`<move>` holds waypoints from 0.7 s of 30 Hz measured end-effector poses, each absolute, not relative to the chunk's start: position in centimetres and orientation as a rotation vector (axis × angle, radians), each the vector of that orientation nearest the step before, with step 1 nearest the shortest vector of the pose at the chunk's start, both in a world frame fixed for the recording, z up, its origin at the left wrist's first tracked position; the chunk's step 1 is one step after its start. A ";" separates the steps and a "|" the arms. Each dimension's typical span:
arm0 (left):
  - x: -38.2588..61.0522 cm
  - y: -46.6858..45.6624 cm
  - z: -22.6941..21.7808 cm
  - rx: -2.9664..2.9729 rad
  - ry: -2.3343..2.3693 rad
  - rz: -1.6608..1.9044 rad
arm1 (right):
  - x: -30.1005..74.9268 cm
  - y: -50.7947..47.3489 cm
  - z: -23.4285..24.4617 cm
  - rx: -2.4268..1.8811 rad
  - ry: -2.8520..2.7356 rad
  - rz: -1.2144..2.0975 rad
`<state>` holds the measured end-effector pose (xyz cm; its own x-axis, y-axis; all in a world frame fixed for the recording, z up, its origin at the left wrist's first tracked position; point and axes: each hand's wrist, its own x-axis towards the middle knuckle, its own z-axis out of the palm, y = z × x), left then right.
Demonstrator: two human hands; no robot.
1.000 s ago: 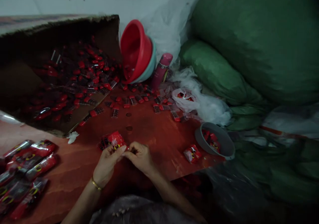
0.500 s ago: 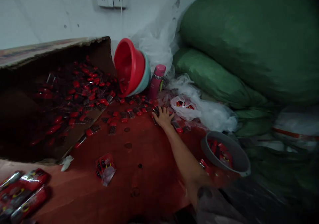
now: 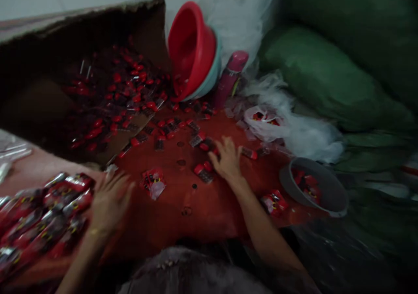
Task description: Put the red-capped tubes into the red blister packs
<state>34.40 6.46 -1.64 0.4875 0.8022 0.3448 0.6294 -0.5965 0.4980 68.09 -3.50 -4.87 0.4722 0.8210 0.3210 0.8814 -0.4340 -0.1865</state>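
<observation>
My right hand (image 3: 227,161) reaches over the red tabletop (image 3: 183,202), fingers spread and holding nothing. Small red-capped clear containers (image 3: 204,172) with dark contents lie beside its fingertips. My left hand (image 3: 109,202), slightly blurred, has its fingers stretched out at the edge of a stack of red printed packets (image 3: 62,194). I see nothing held in it. Between the hands lies a single red packet (image 3: 153,183) with a clear part. More red-capped pieces (image 3: 130,85) fill a cardboard box (image 3: 48,89) lying on its side.
A red basin (image 3: 209,45) nested with a pale blue basin (image 3: 215,72) leans by the box. Beside them are a pink bottle (image 3: 227,80) and white plastic bags (image 3: 303,133). A grey tub (image 3: 333,194) holds red packets. Large green sacks (image 3: 326,72) rise at the right.
My left hand has come into view by the packet stack. My right hand has drawn back toward me, and several containers now lie nearer. The view has shifted down and left.
</observation>
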 end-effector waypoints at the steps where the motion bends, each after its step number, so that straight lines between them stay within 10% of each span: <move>1: 34.8 6.0 -2.0 2.499 1.203 0.760 | 68.9 -3.7 -4.8 -2.468 -1.263 -0.319; 21: 38.0 4.3 -5.3 2.595 1.320 0.396 | 58.5 -7.7 -5.4 -2.180 -1.297 -0.111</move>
<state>37.96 4.28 -5.28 0.5647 0.8126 0.1444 0.7580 -0.5798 0.2986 58.54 -7.72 -5.40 0.5208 0.7751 0.3577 0.8245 -0.3482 -0.4460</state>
